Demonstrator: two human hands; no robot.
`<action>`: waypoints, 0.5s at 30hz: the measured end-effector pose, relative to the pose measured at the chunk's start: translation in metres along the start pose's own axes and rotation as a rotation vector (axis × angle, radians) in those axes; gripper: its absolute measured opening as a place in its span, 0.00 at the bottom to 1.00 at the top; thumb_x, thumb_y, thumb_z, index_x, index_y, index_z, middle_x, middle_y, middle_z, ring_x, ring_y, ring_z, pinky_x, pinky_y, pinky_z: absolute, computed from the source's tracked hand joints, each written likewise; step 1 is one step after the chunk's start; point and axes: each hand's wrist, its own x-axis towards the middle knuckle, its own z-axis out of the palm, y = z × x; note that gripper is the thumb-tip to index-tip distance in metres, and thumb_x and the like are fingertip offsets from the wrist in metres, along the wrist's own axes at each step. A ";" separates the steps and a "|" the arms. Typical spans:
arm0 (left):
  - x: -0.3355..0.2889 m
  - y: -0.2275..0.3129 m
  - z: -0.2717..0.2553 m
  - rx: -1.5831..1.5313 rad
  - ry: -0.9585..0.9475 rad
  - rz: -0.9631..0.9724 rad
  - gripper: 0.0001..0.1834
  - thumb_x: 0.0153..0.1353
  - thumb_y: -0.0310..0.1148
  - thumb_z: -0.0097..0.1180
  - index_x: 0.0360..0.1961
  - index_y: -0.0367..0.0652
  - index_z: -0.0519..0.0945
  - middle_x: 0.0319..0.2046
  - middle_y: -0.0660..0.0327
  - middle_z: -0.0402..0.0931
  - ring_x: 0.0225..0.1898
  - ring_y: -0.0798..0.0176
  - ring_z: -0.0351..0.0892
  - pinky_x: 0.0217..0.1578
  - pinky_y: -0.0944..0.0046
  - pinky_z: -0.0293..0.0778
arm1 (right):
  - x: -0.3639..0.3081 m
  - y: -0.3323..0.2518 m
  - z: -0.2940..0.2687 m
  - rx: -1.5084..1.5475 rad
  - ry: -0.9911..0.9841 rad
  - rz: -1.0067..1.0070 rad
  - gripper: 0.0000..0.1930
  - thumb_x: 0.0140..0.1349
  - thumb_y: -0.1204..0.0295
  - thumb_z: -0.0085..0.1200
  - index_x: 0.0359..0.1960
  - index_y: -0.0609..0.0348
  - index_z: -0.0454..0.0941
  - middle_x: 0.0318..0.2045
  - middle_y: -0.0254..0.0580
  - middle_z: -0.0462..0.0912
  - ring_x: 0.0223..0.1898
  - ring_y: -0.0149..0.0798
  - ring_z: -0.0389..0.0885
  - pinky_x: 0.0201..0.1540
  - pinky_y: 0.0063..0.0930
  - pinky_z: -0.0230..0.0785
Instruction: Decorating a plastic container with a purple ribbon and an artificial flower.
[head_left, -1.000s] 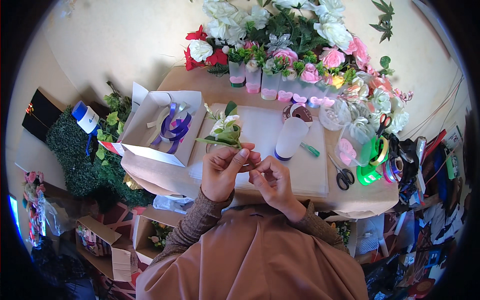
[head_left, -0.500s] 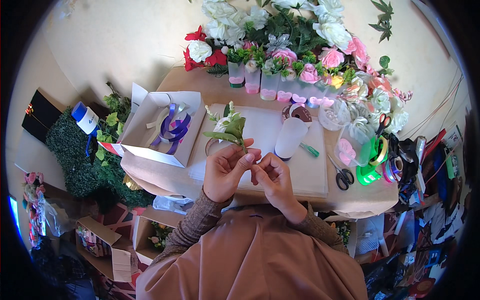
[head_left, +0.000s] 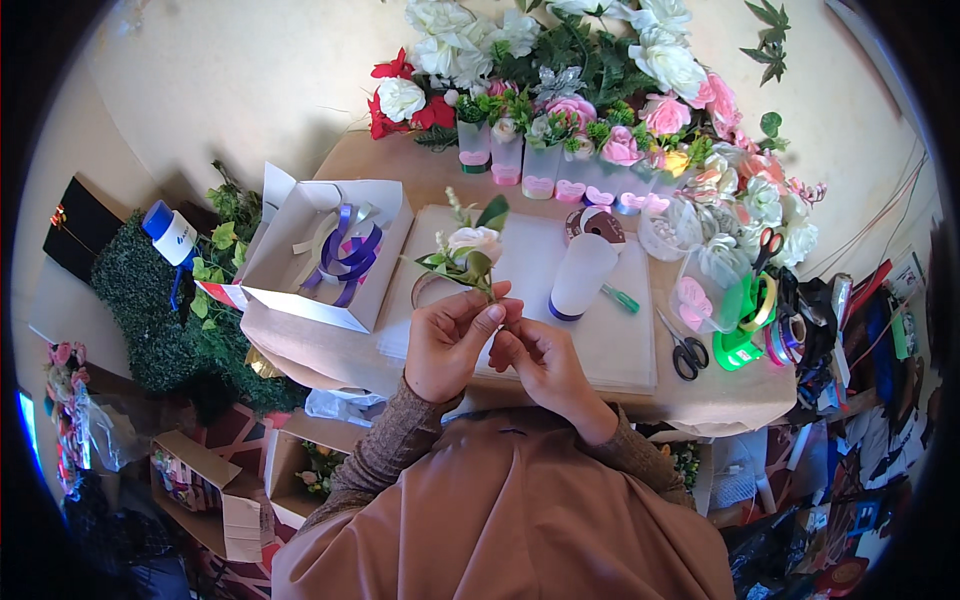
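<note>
A small bunch of artificial flowers (head_left: 472, 243), with a pale rose, green leaves and a white bud sprig, stands upright above the table. My left hand (head_left: 446, 342) pinches its stems between thumb and fingers. Just below and to the right, my right hand (head_left: 545, 365) has its thumb and fingers closed at the lower stem end; what lies between them is hidden. Behind the hands, a frosted white cup (head_left: 582, 275) with a purple base rests on the white sheets (head_left: 615, 350). A brown ribbon spool (head_left: 597, 224) sits behind the cup, and a green-handled tool (head_left: 621, 299) lies beside it.
A white box (head_left: 362, 310) of purple ribbon stands at left. Black scissors (head_left: 688, 357), a green tape dispenser (head_left: 738, 350) and a clear tub (head_left: 712, 290) are at right. Along the back run several flower-filled cups (head_left: 540, 170). Cardboard boxes (head_left: 242, 525) lie below left.
The flower bunch has turned in my left hand, so the pale rose now shows in front. My right hand has dropped slightly, its fingers bent further down.
</note>
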 end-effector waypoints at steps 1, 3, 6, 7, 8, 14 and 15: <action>0.000 -0.002 -0.001 0.015 -0.008 0.011 0.15 0.63 0.26 0.51 0.47 0.25 0.73 0.37 0.52 0.79 0.37 0.67 0.78 0.37 0.70 0.75 | 0.000 0.001 0.000 -0.035 0.008 -0.003 0.11 0.66 0.70 0.46 0.37 0.69 0.74 0.22 0.37 0.77 0.24 0.27 0.74 0.31 0.22 0.69; -0.001 0.000 -0.003 0.002 -0.024 -0.036 0.14 0.62 0.26 0.51 0.46 0.26 0.74 0.37 0.51 0.79 0.38 0.65 0.78 0.40 0.67 0.75 | 0.001 -0.002 0.002 -0.102 0.021 -0.038 0.12 0.67 0.70 0.44 0.34 0.68 0.74 0.22 0.38 0.77 0.23 0.28 0.74 0.29 0.24 0.68; -0.001 0.002 -0.002 -0.016 -0.035 -0.094 0.13 0.62 0.25 0.51 0.45 0.27 0.75 0.37 0.50 0.79 0.40 0.63 0.79 0.43 0.64 0.75 | 0.000 0.003 0.001 -0.165 0.000 -0.069 0.15 0.68 0.68 0.40 0.29 0.67 0.72 0.20 0.39 0.76 0.22 0.31 0.73 0.28 0.26 0.67; 0.000 0.002 -0.002 -0.021 -0.029 -0.104 0.13 0.61 0.25 0.52 0.45 0.28 0.76 0.37 0.50 0.79 0.41 0.62 0.79 0.43 0.64 0.75 | 0.000 0.005 0.000 -0.162 -0.034 -0.065 0.17 0.69 0.66 0.38 0.27 0.66 0.70 0.19 0.39 0.75 0.22 0.31 0.72 0.28 0.26 0.66; 0.000 0.001 -0.003 -0.022 -0.030 -0.104 0.13 0.61 0.25 0.52 0.45 0.28 0.76 0.37 0.50 0.79 0.41 0.62 0.79 0.43 0.64 0.75 | 0.000 0.003 -0.001 -0.163 -0.033 -0.065 0.17 0.69 0.66 0.38 0.27 0.66 0.70 0.19 0.39 0.75 0.22 0.31 0.72 0.28 0.26 0.66; 0.008 -0.007 -0.011 -0.223 -0.188 -0.079 0.19 0.61 0.29 0.53 0.51 0.30 0.72 0.43 0.46 0.77 0.47 0.58 0.77 0.50 0.59 0.71 | -0.002 -0.003 -0.012 0.347 -0.309 0.085 0.20 0.71 0.59 0.32 0.23 0.59 0.63 0.19 0.35 0.70 0.23 0.29 0.69 0.30 0.21 0.62; 0.008 -0.010 -0.016 -0.374 -0.323 -0.144 0.20 0.61 0.31 0.54 0.52 0.30 0.71 0.44 0.46 0.76 0.48 0.57 0.76 0.51 0.57 0.70 | -0.002 -0.009 -0.015 0.393 -0.414 0.117 0.20 0.71 0.59 0.33 0.22 0.57 0.61 0.19 0.34 0.69 0.23 0.28 0.68 0.29 0.20 0.61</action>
